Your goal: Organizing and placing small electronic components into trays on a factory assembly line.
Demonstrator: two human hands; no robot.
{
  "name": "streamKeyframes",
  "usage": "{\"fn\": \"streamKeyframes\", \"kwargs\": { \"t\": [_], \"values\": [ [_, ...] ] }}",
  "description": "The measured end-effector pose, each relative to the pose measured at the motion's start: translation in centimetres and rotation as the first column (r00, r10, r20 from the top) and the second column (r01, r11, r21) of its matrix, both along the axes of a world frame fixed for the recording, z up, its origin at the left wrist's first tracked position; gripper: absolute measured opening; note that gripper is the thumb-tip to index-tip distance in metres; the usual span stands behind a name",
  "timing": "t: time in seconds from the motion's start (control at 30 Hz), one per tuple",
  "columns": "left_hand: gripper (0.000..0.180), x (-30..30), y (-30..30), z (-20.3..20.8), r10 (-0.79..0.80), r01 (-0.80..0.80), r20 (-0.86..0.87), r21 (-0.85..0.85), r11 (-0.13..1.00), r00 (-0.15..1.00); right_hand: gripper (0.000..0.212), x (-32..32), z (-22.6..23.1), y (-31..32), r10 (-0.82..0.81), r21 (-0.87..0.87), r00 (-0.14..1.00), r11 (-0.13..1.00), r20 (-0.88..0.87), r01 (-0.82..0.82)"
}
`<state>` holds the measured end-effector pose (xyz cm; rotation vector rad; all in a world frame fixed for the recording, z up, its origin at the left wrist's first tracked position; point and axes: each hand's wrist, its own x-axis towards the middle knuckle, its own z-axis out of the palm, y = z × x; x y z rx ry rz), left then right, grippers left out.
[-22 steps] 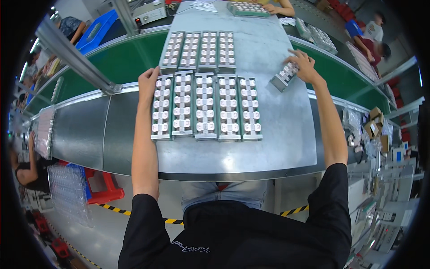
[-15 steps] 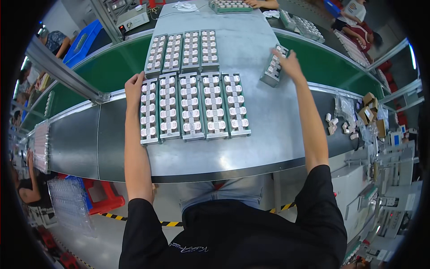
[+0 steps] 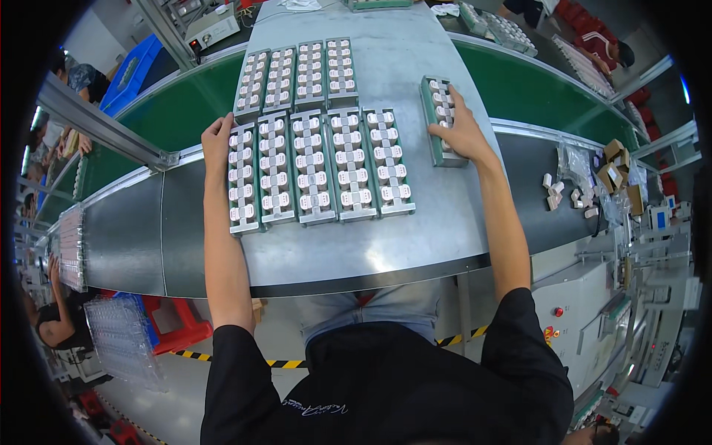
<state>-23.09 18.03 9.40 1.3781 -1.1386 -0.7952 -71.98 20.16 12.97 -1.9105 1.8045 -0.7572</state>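
My right hand [image 3: 463, 133] is wrapped over a narrow green-and-silver fixture [image 3: 428, 111] holding a line of small white parts. That fixture stands apart, right of the others, its far end angled slightly left. At the near row's far left corner, my left hand [image 3: 216, 139] has its fingers curled against the end of the leftmost fixture [image 3: 243, 179]. Several like fixtures lie side by side in this row, among them the rightmost one [image 3: 389, 165]. Beyond them sits a second row, including a fixture [image 3: 340, 73] at its right end. Each holds white parts in a line.
The grey metal tabletop [image 3: 334, 256] bridges a green conveyor [image 3: 189, 85]. Loose white parts [image 3: 555, 194] and small cardboard boxes [image 3: 612, 174] lie right. A metal post [image 3: 104, 119] rises at left. Near the floor are a red stool [image 3: 174, 326] and clear plastic trays [image 3: 122, 341]. Other people work around.
My right hand has brought its fixture leftward and turned it from a rightward slant to a slight leftward one. My left hand stays at the row's corner. The whole view has shifted a little.
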Motion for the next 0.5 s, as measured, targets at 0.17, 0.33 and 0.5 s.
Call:
{"fn": "streamKeyframes", "kwargs": {
  "t": [0.17,0.33,0.5],
  "values": [
    [0.033,-0.3,-0.6,-0.1,0.002,-0.003,-0.020,-0.008,1.000,1.000,0.106,-1.3,0.3,-2.3,0.029,-0.070,0.996,0.997,0.082,-0.023],
    [0.035,0.4,-0.9,-0.3,0.030,-0.028,0.038,-0.038,0.999,0.999,0.103,-1.0,0.0,-3.8,0.027,-0.050,0.988,0.999,0.151,-0.020],
    [0.035,0.2,-0.7,-0.4,0.034,-0.030,0.095,-0.044,0.999,0.995,0.066,-3.8,0.0,-3.1,-0.141,0.081,0.673,0.989,0.726,0.120]
  ]
}}
